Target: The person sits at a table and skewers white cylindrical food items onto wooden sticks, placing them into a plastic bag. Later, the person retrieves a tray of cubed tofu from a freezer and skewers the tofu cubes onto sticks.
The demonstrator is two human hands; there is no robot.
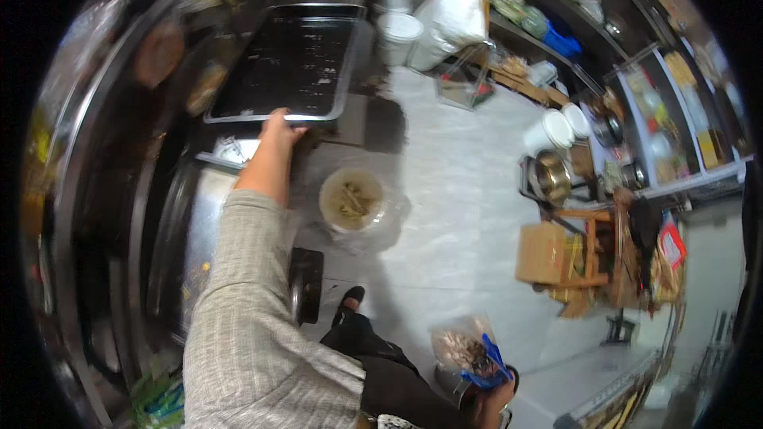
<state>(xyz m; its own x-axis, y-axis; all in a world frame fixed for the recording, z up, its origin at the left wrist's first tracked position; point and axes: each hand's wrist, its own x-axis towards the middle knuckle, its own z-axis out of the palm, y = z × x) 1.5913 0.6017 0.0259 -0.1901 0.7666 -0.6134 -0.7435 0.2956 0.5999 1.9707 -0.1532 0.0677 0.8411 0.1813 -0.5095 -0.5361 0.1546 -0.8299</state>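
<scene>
My left arm reaches forward, and my left hand [279,130] grips the near metal rim of a large rectangular tray [280,71] with a dark interior. Its fingers lie over the rim, with the thumb below to the right. Low in the view, my right hand [499,396] holds a clear plastic bag [462,342] by its blue edge. Brown pieces show through the plastic; blur hides what they are. Part of a metal vessel [448,380] shows under the bag.
A whitish bucket [351,198] with pale contents stands on the floor near my left arm. A steel worktop [205,238] runs along the left. White lidded buckets [400,33], a cardboard box [541,253], a wooden stool [587,250] and a brass-coloured pot [551,176] stand around the floor [441,190].
</scene>
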